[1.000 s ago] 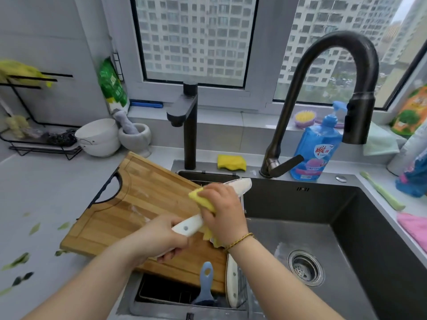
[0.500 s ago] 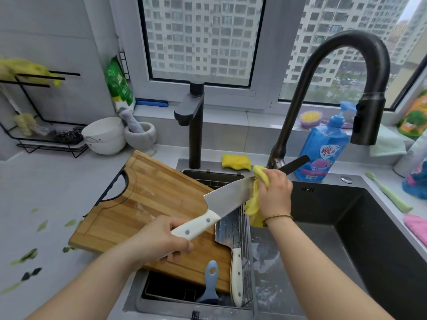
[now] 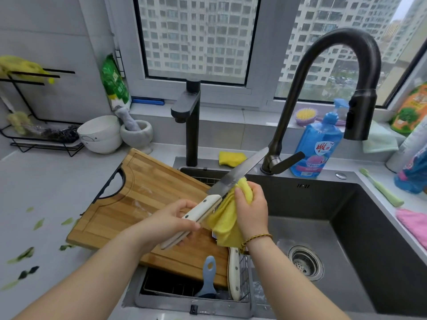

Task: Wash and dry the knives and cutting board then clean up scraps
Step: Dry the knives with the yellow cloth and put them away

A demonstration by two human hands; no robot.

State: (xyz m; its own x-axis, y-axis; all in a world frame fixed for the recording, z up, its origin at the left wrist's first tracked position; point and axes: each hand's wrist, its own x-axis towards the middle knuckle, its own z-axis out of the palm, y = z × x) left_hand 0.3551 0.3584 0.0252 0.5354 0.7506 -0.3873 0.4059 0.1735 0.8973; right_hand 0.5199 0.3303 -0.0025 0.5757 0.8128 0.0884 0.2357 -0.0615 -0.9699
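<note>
The left hand (image 3: 171, 220) is curled around the cream-white handle of a broad steel kitchen knife (image 3: 235, 179), holding it above the sink with the blade pointing up and away toward the curved black tap (image 3: 323, 72). The right hand (image 3: 253, 209) grips a crumpled yellow cloth (image 3: 225, 224) and presses it against the blade just beside the handle; the cloth's loose end hangs below.

Under the hands, the rectangular bamboo cutting board (image 3: 143, 204) with a black handle cut-out lies tilted, partly on the grey tabletop (image 3: 46, 181) and partly over a wire drain basket (image 3: 245, 294) set in the left end of the dark steel sink (image 3: 360, 239). A second white-handled knife (image 3: 233, 273) lies in that basket beside a pale blue plastic handle (image 3: 209, 276). Green leaf scraps (image 3: 23, 255) are scattered on the tabletop, left of the board.
</note>
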